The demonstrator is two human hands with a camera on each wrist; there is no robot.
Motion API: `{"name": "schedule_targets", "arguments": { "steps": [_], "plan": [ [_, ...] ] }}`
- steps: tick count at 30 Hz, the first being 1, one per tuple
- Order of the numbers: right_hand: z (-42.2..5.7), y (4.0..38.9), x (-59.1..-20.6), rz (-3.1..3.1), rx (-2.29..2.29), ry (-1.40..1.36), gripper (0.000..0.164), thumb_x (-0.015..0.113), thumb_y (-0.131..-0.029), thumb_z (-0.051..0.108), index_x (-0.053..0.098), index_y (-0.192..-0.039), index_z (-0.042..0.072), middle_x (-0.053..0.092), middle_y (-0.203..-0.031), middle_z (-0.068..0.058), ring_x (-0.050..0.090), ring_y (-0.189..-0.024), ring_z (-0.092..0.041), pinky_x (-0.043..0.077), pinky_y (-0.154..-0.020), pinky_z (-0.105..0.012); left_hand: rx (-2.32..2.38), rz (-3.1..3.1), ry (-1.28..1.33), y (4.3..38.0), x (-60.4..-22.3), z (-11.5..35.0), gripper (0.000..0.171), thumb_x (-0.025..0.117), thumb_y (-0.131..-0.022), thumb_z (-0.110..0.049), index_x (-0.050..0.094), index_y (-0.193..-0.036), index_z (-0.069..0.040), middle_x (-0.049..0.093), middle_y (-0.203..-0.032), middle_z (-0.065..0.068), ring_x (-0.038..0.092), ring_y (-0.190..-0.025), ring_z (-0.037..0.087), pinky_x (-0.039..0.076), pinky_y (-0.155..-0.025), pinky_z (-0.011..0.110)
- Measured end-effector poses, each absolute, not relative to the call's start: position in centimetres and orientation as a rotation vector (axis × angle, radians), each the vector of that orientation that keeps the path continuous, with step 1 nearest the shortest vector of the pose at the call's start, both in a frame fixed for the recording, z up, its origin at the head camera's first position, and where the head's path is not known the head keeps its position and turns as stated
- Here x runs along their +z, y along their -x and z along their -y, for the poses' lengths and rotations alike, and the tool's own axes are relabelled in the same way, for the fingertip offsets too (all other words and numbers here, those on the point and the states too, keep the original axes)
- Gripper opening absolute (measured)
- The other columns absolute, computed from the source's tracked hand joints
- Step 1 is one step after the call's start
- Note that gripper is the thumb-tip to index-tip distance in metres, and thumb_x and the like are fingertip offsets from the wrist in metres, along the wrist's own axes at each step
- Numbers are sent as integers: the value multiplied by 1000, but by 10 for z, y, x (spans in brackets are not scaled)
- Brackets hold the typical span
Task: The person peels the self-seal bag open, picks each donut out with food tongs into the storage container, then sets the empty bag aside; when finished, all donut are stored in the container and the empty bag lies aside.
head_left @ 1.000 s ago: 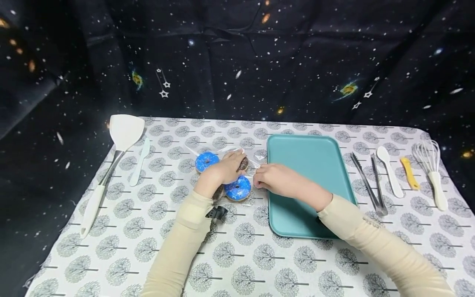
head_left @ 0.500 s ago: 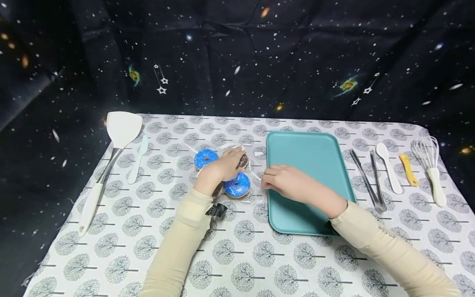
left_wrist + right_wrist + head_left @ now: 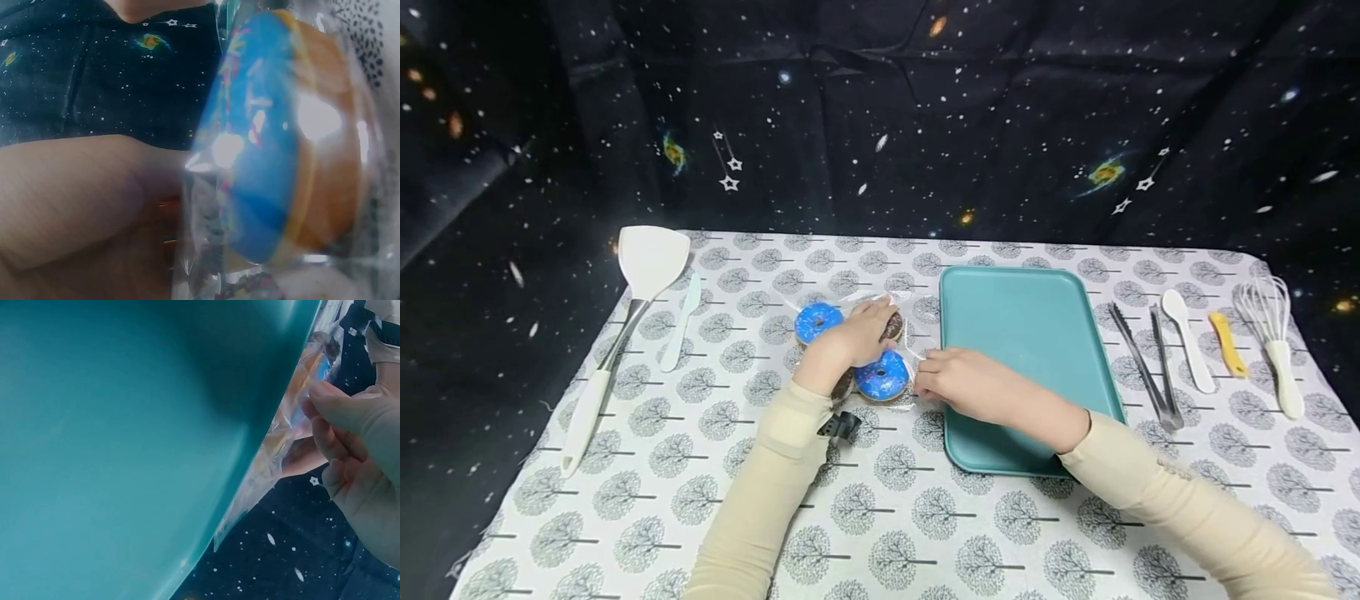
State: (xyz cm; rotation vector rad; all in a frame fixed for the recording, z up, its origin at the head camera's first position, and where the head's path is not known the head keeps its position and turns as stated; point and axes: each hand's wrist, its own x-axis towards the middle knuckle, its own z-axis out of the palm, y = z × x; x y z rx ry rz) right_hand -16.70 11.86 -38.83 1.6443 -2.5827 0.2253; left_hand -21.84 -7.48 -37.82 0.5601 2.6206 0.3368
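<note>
A clear plastic bag [image 3: 904, 337] of doughnuts lies on the tree-print cloth, left of a teal tray [image 3: 1030, 325]. Through it show two blue-iced doughnuts [image 3: 817, 322] [image 3: 882, 376] and chocolate ones. My left hand [image 3: 850, 337] lies on the bag, its fingers curled over a chocolate doughnut [image 3: 893, 327]. My right hand [image 3: 951, 379] reaches over the tray's left rim and pinches the bag's right edge. The left wrist view shows a blue doughnut [image 3: 275, 137] behind plastic beside my palm [image 3: 75, 206]. In the right wrist view, fingers [image 3: 337, 412] pinch the plastic [image 3: 281, 444] past the tray [image 3: 125, 425].
A white spatula [image 3: 651, 262] and a small white spreader [image 3: 681, 325] lie at the left. Right of the tray are metal tongs [image 3: 1142, 362], a white spoon [image 3: 1187, 342], a yellow tool [image 3: 1227, 346] and a whisk [image 3: 1270, 333]. A black clip [image 3: 838, 427] lies near my left wrist.
My right hand drew back over the tray half a second ago and has now returned left to the bag's edge, lower than before. The left hand has stayed on the bag.
</note>
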Motion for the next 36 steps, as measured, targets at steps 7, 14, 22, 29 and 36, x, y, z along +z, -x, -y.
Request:
{"name": "schedule_targets", "arguments": {
  "steps": [7,14,22,29,36],
  "plan": [
    [-123,167,-389,2579,294,-1633,10,70,-83,18,64,-89,13,62,-84,5,58,-81,-11,50,-79,-26,361,-2626,-557,218,-374,74,62,47,-98,-27,18,-149,-6,7,-157,9,6,-143,31,13,-114,46],
    [-122,167,-390,2561,189,-1640,14,66,-79,0,63,-82,14,58,-78,6,54,-77,-11,49,-75,-26,361,-2617,-543,218,-373,73,63,47,-98,-27,17,-149,-6,6,-157,8,5,-143,30,13,-114,46],
    [-138,159,-388,2557,190,-1658,11,66,-81,4,66,-87,13,64,-84,6,58,-84,-12,49,-82,-28,405,-2607,-541,218,-376,74,63,48,-97,-27,18,-149,-7,7,-157,8,5,-143,30,12,-114,47],
    [-149,159,-393,2551,209,-1638,11,68,-80,6,65,-87,15,66,-86,8,57,-84,-11,49,-84,-29,395,-2608,-530,218,-376,77,62,48,-97,-24,18,-149,-8,7,-157,7,5,-143,29,11,-115,46],
    [-153,159,-395,2535,188,-1619,12,68,-80,7,62,-81,16,65,-83,9,55,-79,-9,49,-80,-26,386,-2613,-537,217,-375,79,61,48,-97,-22,19,-148,-5,8,-156,9,6,-143,30,9,-115,43]
  ]
}}
